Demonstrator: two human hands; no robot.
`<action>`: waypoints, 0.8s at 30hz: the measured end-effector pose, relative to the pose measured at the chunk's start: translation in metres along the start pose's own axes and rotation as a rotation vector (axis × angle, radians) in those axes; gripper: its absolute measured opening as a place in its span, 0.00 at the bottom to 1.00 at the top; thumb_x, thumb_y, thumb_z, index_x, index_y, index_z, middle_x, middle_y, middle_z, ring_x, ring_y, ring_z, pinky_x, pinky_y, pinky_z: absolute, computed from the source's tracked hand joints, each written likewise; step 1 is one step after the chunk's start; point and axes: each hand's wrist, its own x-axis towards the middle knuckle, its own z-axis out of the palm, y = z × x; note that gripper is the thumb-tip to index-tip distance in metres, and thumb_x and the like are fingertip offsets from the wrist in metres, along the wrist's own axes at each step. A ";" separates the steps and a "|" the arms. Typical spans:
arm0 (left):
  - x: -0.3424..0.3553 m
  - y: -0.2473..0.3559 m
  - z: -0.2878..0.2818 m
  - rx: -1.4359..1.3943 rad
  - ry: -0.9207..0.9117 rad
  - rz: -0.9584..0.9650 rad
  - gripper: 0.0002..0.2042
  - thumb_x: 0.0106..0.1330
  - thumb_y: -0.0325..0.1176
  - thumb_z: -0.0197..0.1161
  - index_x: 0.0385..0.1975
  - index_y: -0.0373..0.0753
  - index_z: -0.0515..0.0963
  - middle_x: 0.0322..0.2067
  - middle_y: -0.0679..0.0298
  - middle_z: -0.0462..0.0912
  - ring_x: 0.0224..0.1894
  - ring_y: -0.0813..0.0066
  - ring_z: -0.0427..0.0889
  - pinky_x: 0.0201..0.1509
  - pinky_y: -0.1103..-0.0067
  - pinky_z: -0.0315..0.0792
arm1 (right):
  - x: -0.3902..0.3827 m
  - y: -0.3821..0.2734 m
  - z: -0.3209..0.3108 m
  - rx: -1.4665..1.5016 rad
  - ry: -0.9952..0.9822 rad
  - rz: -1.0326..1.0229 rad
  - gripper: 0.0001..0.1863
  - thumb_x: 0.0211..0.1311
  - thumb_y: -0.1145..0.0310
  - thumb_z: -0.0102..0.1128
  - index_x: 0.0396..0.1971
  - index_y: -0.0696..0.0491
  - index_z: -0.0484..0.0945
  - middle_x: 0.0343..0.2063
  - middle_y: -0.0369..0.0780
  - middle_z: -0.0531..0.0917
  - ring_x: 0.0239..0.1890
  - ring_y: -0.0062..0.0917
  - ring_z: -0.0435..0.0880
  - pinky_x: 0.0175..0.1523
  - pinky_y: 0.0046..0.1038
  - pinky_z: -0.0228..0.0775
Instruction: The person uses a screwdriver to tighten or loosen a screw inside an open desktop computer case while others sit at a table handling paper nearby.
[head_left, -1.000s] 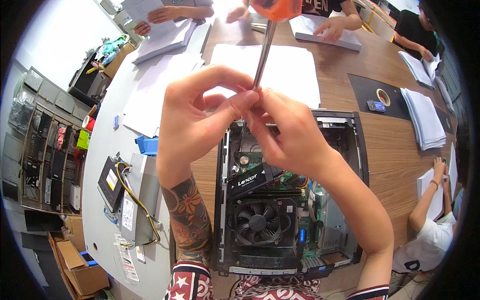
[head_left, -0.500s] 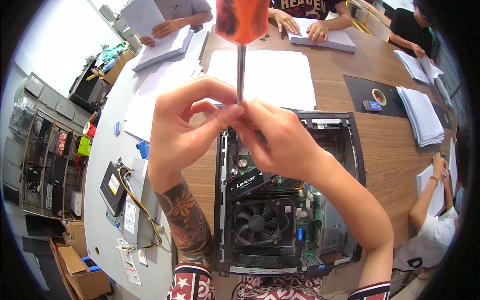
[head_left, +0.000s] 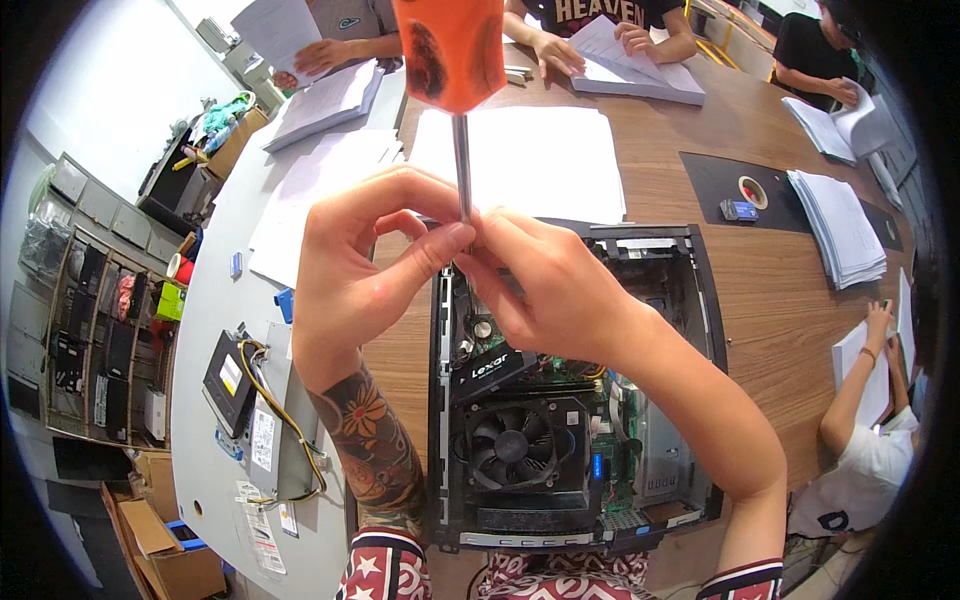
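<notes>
Grey metal power supply far left; left hand pinches orange-handled screwdriver low on its shaft, between both hands; shaft, right-leaning a second ago, now tips slightly left, so likely a re-angle, not a release; right hand has fingertips at the tip, can't tell what they grasp; open computer case below

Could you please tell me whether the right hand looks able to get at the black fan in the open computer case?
Probably yes: the black fan lies uncovered in the open computer case, though the right hand is pinched at the screwdriver and would likely have to leave it first.
</notes>
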 end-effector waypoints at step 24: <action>0.000 -0.041 -0.015 0.299 -0.446 -0.429 0.12 0.60 0.32 0.72 0.40 0.31 0.85 0.27 0.63 0.86 0.28 0.83 0.81 0.33 0.84 0.75 | 0.018 -0.018 -0.056 0.179 0.459 0.145 0.06 0.69 0.74 0.56 0.37 0.61 0.77 0.27 0.39 0.83 0.30 0.20 0.85 0.35 0.25 0.80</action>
